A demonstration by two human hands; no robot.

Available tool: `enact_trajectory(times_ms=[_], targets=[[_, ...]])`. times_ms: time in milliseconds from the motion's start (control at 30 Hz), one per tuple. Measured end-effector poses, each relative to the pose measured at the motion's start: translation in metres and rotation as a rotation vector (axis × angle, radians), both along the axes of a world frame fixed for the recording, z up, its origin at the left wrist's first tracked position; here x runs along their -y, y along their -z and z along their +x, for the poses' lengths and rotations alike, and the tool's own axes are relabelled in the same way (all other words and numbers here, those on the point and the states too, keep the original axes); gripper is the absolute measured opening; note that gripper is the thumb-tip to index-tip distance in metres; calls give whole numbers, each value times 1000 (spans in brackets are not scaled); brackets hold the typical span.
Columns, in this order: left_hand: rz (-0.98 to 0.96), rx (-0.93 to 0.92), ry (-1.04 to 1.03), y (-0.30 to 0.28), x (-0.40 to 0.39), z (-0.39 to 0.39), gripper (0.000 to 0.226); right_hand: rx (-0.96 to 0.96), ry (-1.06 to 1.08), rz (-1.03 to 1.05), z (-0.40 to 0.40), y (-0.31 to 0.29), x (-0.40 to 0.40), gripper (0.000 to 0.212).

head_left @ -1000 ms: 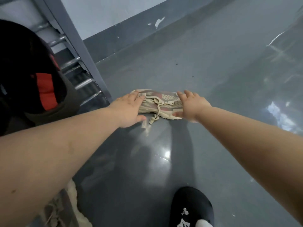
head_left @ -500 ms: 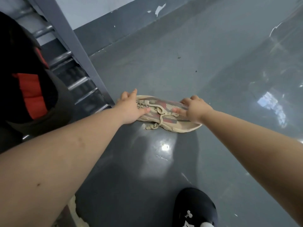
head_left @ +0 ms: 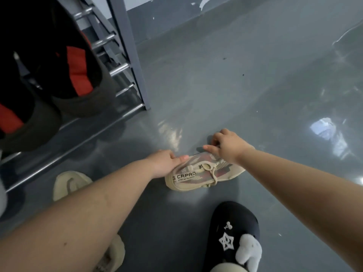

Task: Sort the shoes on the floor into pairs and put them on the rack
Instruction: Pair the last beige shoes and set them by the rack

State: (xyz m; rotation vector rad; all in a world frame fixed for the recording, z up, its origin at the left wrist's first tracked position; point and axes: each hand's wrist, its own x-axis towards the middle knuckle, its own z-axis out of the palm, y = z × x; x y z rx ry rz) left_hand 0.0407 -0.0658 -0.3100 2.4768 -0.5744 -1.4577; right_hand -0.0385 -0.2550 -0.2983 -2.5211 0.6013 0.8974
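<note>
A beige mesh sneaker (head_left: 198,174) with red patches and black lettering lies on its side on the grey floor, mid-frame. My left hand (head_left: 167,160) grips its heel end, thumb on top. My right hand (head_left: 225,146) holds the toe end, fingers curled over the far edge. A second beige sneaker (head_left: 68,184) lies on the floor to the left, partly hidden under my left forearm. The grey metal rack (head_left: 125,69) stands at the upper left, and a pair of dark shoes with red lining (head_left: 64,71) sits on it.
My foot in a black clog (head_left: 233,234) with white charms stands at the bottom right. Another beige shoe part (head_left: 113,256) shows below my left forearm. The grey wall base (head_left: 167,18) runs along the top. Glossy floor stretches to the right.
Both hands have drawn the beige sneaker toward me, away from the rack post. The view has tilted down, so the second beige sneaker and more of the rack now show.
</note>
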Motion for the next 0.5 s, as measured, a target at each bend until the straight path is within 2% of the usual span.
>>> enact_trajectory(times_ms=[167, 333, 500], targets=[[-106, -120, -143, -6, -26, -52, 45, 32, -177, -104, -12, -13, -28, 52], [-213, -39, -385, -21, -64, -72, 34, 54, -230, -92, -18, -32, -58, 61], [-230, 13, -631, -43, -121, -72, 43, 48, -448, -34, 4, -102, -99, 64]])
